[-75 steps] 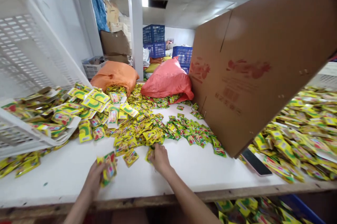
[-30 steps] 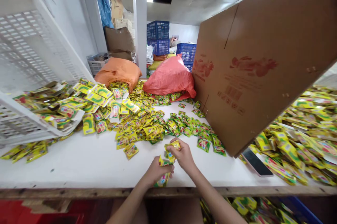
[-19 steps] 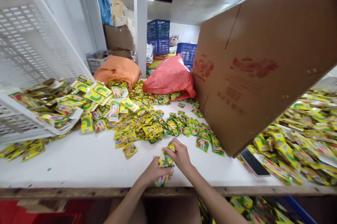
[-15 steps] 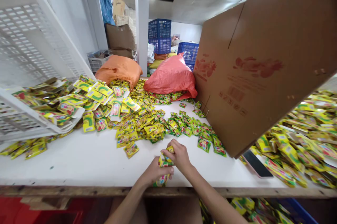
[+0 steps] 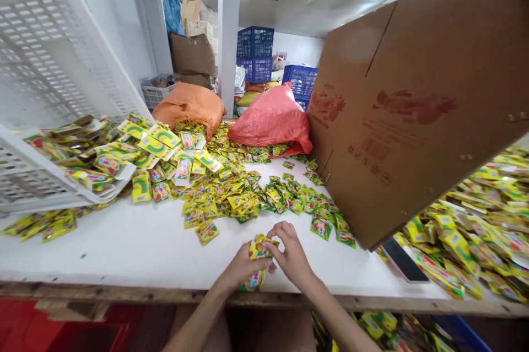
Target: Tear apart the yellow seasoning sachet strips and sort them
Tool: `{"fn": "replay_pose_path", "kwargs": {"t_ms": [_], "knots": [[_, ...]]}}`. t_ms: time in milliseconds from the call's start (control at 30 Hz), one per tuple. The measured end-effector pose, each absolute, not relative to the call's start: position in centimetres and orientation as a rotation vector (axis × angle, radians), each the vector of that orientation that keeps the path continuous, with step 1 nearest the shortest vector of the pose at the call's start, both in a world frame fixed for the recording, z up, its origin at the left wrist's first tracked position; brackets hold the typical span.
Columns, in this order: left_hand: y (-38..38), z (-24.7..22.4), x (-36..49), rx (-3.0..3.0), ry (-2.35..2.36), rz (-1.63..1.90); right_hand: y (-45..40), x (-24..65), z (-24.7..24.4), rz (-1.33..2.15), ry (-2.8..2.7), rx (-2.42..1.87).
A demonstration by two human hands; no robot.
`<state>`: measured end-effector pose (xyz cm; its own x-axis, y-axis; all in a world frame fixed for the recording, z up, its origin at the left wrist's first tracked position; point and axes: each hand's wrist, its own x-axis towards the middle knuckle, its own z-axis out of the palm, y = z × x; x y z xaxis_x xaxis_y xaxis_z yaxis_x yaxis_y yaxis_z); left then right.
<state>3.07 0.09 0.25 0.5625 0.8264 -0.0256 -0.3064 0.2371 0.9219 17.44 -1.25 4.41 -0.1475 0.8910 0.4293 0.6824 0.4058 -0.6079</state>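
Near the front edge of the white table (image 5: 136,253), my left hand (image 5: 246,266) is wrapped round a yellow-green box (image 5: 253,281). Small yellow-green packets (image 5: 258,246) stick up at the top of it. My right hand (image 5: 288,250) pinches a packet there with thumb and forefinger, its other fingers curled. Just beyond my hands lies a loose packet (image 5: 206,231), in front of a heap of yellow packets (image 5: 231,195). Greener packets (image 5: 289,196) spread to the right of that heap.
A white crate (image 5: 97,65) tilts at the left, with yellow boxes (image 5: 155,145) spilling out. Orange (image 5: 192,104) and red sacks (image 5: 270,120) lie behind the packets. A large carton (image 5: 397,93) leans at the right, beside a phone (image 5: 403,260) and a pile of boxes (image 5: 467,231).
My right hand has shifted slightly right, and its thumb and forefinger now reach the packets from the right side. The view has moved a little. My left hand keeps its hold.
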Motion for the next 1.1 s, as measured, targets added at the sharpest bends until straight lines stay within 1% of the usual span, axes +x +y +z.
{"fn": "replay_pose_path", "kwargs": {"t_ms": [100, 300, 467, 600, 800, 967, 1100], "knots": [[0.1, 0.5, 3.0, 1.127, 0.657, 0.870, -1.6, 16.7, 4.0, 0.310, -1.929, -1.355], [0.1, 0.0, 2.4, 1.247, 0.709, 0.926, -2.0, 15.3, 4.0, 0.473, -2.162, -1.335], [0.2, -0.9, 1.8, 1.117, 0.741, 0.995, -2.3, 15.8, 3.8, 0.471, -1.976, -1.362], [0.3, -1.7, 1.7, 1.074, 0.756, 0.984, -2.2, 15.7, 3.5, 0.474, -1.970, -1.389], [-0.1, -1.1, 1.0, 1.194, 0.774, 1.030, -1.8, 14.9, 4.2, 0.480, -1.995, -1.408], [-0.7, -0.5, 0.3, 1.321, 0.757, 0.930, -1.9, 14.6, 3.9, 0.438, -2.021, -1.428], [-1.0, -0.6, 0.2, 1.397, 0.842, 0.973, -1.8, 14.3, 3.4, 0.503, -2.090, -1.426]]}}
